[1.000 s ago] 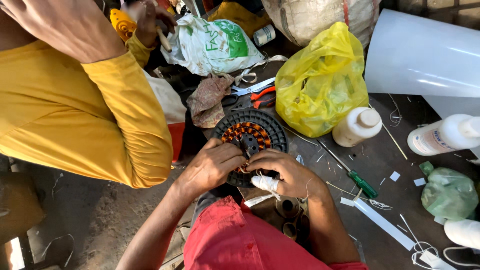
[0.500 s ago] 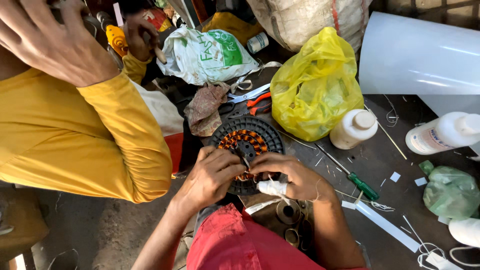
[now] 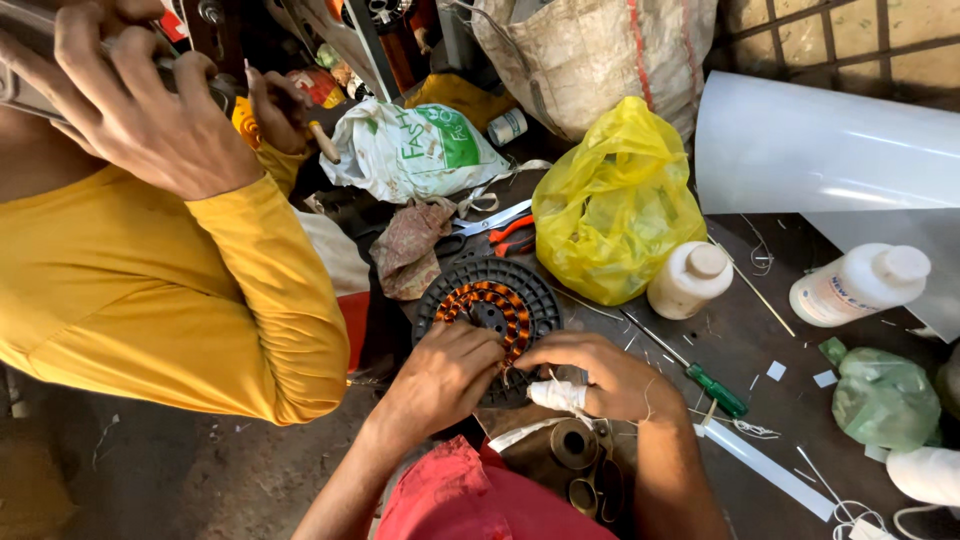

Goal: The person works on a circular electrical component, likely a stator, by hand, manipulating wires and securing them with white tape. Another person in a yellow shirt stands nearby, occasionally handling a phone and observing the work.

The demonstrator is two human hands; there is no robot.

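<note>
Since before, both hands stay on the stator (image 3: 490, 305) atop the cluttered floor (image 3: 760, 345)

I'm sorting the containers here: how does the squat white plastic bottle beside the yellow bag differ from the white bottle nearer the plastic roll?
The squat white plastic bottle stands upright, while the longer white labelled bottle lies tilted on its side. The squat one looks plain and creamier; the longer one carries a printed label. The squat one touches the yellow plastic bag; the longer one sits below the white plastic sheet roll. Both are capped and rest on the dark table.
</note>
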